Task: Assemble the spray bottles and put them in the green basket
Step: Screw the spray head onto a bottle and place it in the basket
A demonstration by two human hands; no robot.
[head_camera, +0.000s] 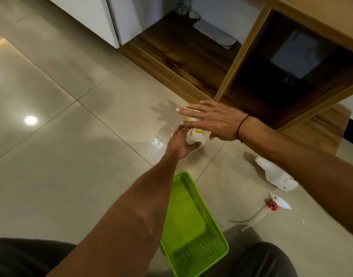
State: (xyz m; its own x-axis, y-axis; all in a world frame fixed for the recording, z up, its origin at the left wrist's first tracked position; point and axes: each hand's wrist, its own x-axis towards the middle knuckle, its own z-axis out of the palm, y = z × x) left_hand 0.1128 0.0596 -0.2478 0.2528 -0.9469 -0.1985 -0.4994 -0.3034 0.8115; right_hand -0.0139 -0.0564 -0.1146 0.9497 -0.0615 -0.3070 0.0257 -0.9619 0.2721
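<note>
A white spray bottle with a yellow collar [194,134] stands on the tiled floor ahead of me. My left hand [180,142] grips its body from the left. My right hand [213,121] is spread flat with straight fingers over the bottle's top, hiding the sprayer head. A second white bottle [275,173] lies on its side to the right, partly under my right forearm. A loose sprayer head with a red collar and dip tube [272,205] lies near it. The green basket [193,224] sits close in front of me, with nothing inside.
A wooden cabinet leg and frame [243,52] rise just behind the bottle. A dark wood platform [181,54] and white cupboards [103,19] lie farther back. My knees [263,260] frame the basket at the bottom edge.
</note>
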